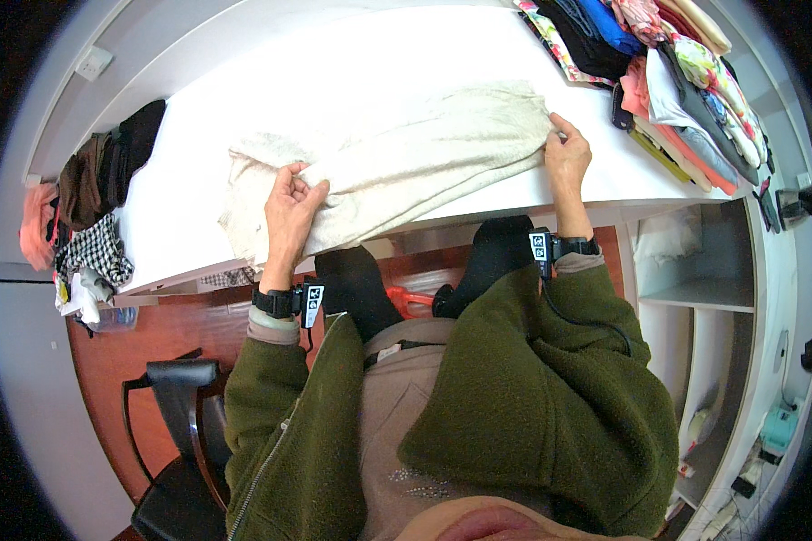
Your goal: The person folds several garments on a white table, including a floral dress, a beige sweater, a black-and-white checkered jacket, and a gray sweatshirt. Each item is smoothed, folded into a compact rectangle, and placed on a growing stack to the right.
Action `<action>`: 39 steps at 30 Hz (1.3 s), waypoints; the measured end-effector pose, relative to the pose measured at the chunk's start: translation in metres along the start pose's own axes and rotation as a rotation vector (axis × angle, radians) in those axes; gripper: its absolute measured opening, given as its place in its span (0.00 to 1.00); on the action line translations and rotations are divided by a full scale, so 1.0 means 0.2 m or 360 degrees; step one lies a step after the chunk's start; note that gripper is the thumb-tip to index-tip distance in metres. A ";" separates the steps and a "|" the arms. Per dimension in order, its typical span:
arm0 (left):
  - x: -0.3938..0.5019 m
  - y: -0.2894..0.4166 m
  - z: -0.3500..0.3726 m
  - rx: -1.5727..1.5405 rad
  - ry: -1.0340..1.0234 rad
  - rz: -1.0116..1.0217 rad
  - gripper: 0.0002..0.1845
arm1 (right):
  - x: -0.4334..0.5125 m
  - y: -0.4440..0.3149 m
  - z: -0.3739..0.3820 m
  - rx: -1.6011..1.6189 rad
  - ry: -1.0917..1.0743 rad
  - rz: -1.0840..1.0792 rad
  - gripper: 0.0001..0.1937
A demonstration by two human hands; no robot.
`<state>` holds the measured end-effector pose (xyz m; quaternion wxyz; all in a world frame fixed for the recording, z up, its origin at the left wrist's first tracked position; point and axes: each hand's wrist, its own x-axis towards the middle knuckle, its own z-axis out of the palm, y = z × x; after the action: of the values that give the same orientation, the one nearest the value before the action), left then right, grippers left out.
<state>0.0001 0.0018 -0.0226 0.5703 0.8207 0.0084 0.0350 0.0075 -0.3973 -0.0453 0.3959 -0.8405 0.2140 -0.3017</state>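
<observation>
A cream knit garment [419, 159] lies stretched lengthwise over the white tabletop [298, 74], with long creases along it. Its left part is rumpled and hangs over the table's near edge. At this left part, my left hand [292, 206] grips a fold of the cloth between thumb and curled fingers; the exact grip is partly hidden. My right hand [568, 152] pinches the garment's right end between thumb and forefinger.
Stacks of folded clothes [690, 101] fill the table's right end. Dark clothes [105, 169] and a checked cloth [98, 250] lie at the left end. A black chair [176, 406] stands at lower left, and open shelves [693, 291] are below the table at right.
</observation>
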 end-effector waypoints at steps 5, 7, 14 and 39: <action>0.01 -0.01 0.00 0.0054 -0.0004 -0.0002 0.21 | -0.04 -0.09 0.01 -0.0498 0.0336 -0.0550 0.18; 0.01 -0.02 0.00 0.0056 -0.0003 -0.0003 0.21 | -0.05 -0.15 0.03 -0.0338 0.0106 -0.0780 0.18; -0.06 -0.03 0.00 -0.0009 0.0192 0.0376 0.19 | -0.09 -0.19 0.21 -0.0579 -0.0725 -0.1091 0.25; -0.18 0.15 -0.13 0.1122 -0.0682 0.0886 0.13 | -0.10 -0.13 0.25 -0.0827 -0.0831 -0.0972 0.30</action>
<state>-0.0393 0.0149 0.0122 0.2161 0.9233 -0.3173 0.0116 0.0299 -0.3435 -0.0573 0.1064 -0.9838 -0.0811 -0.1196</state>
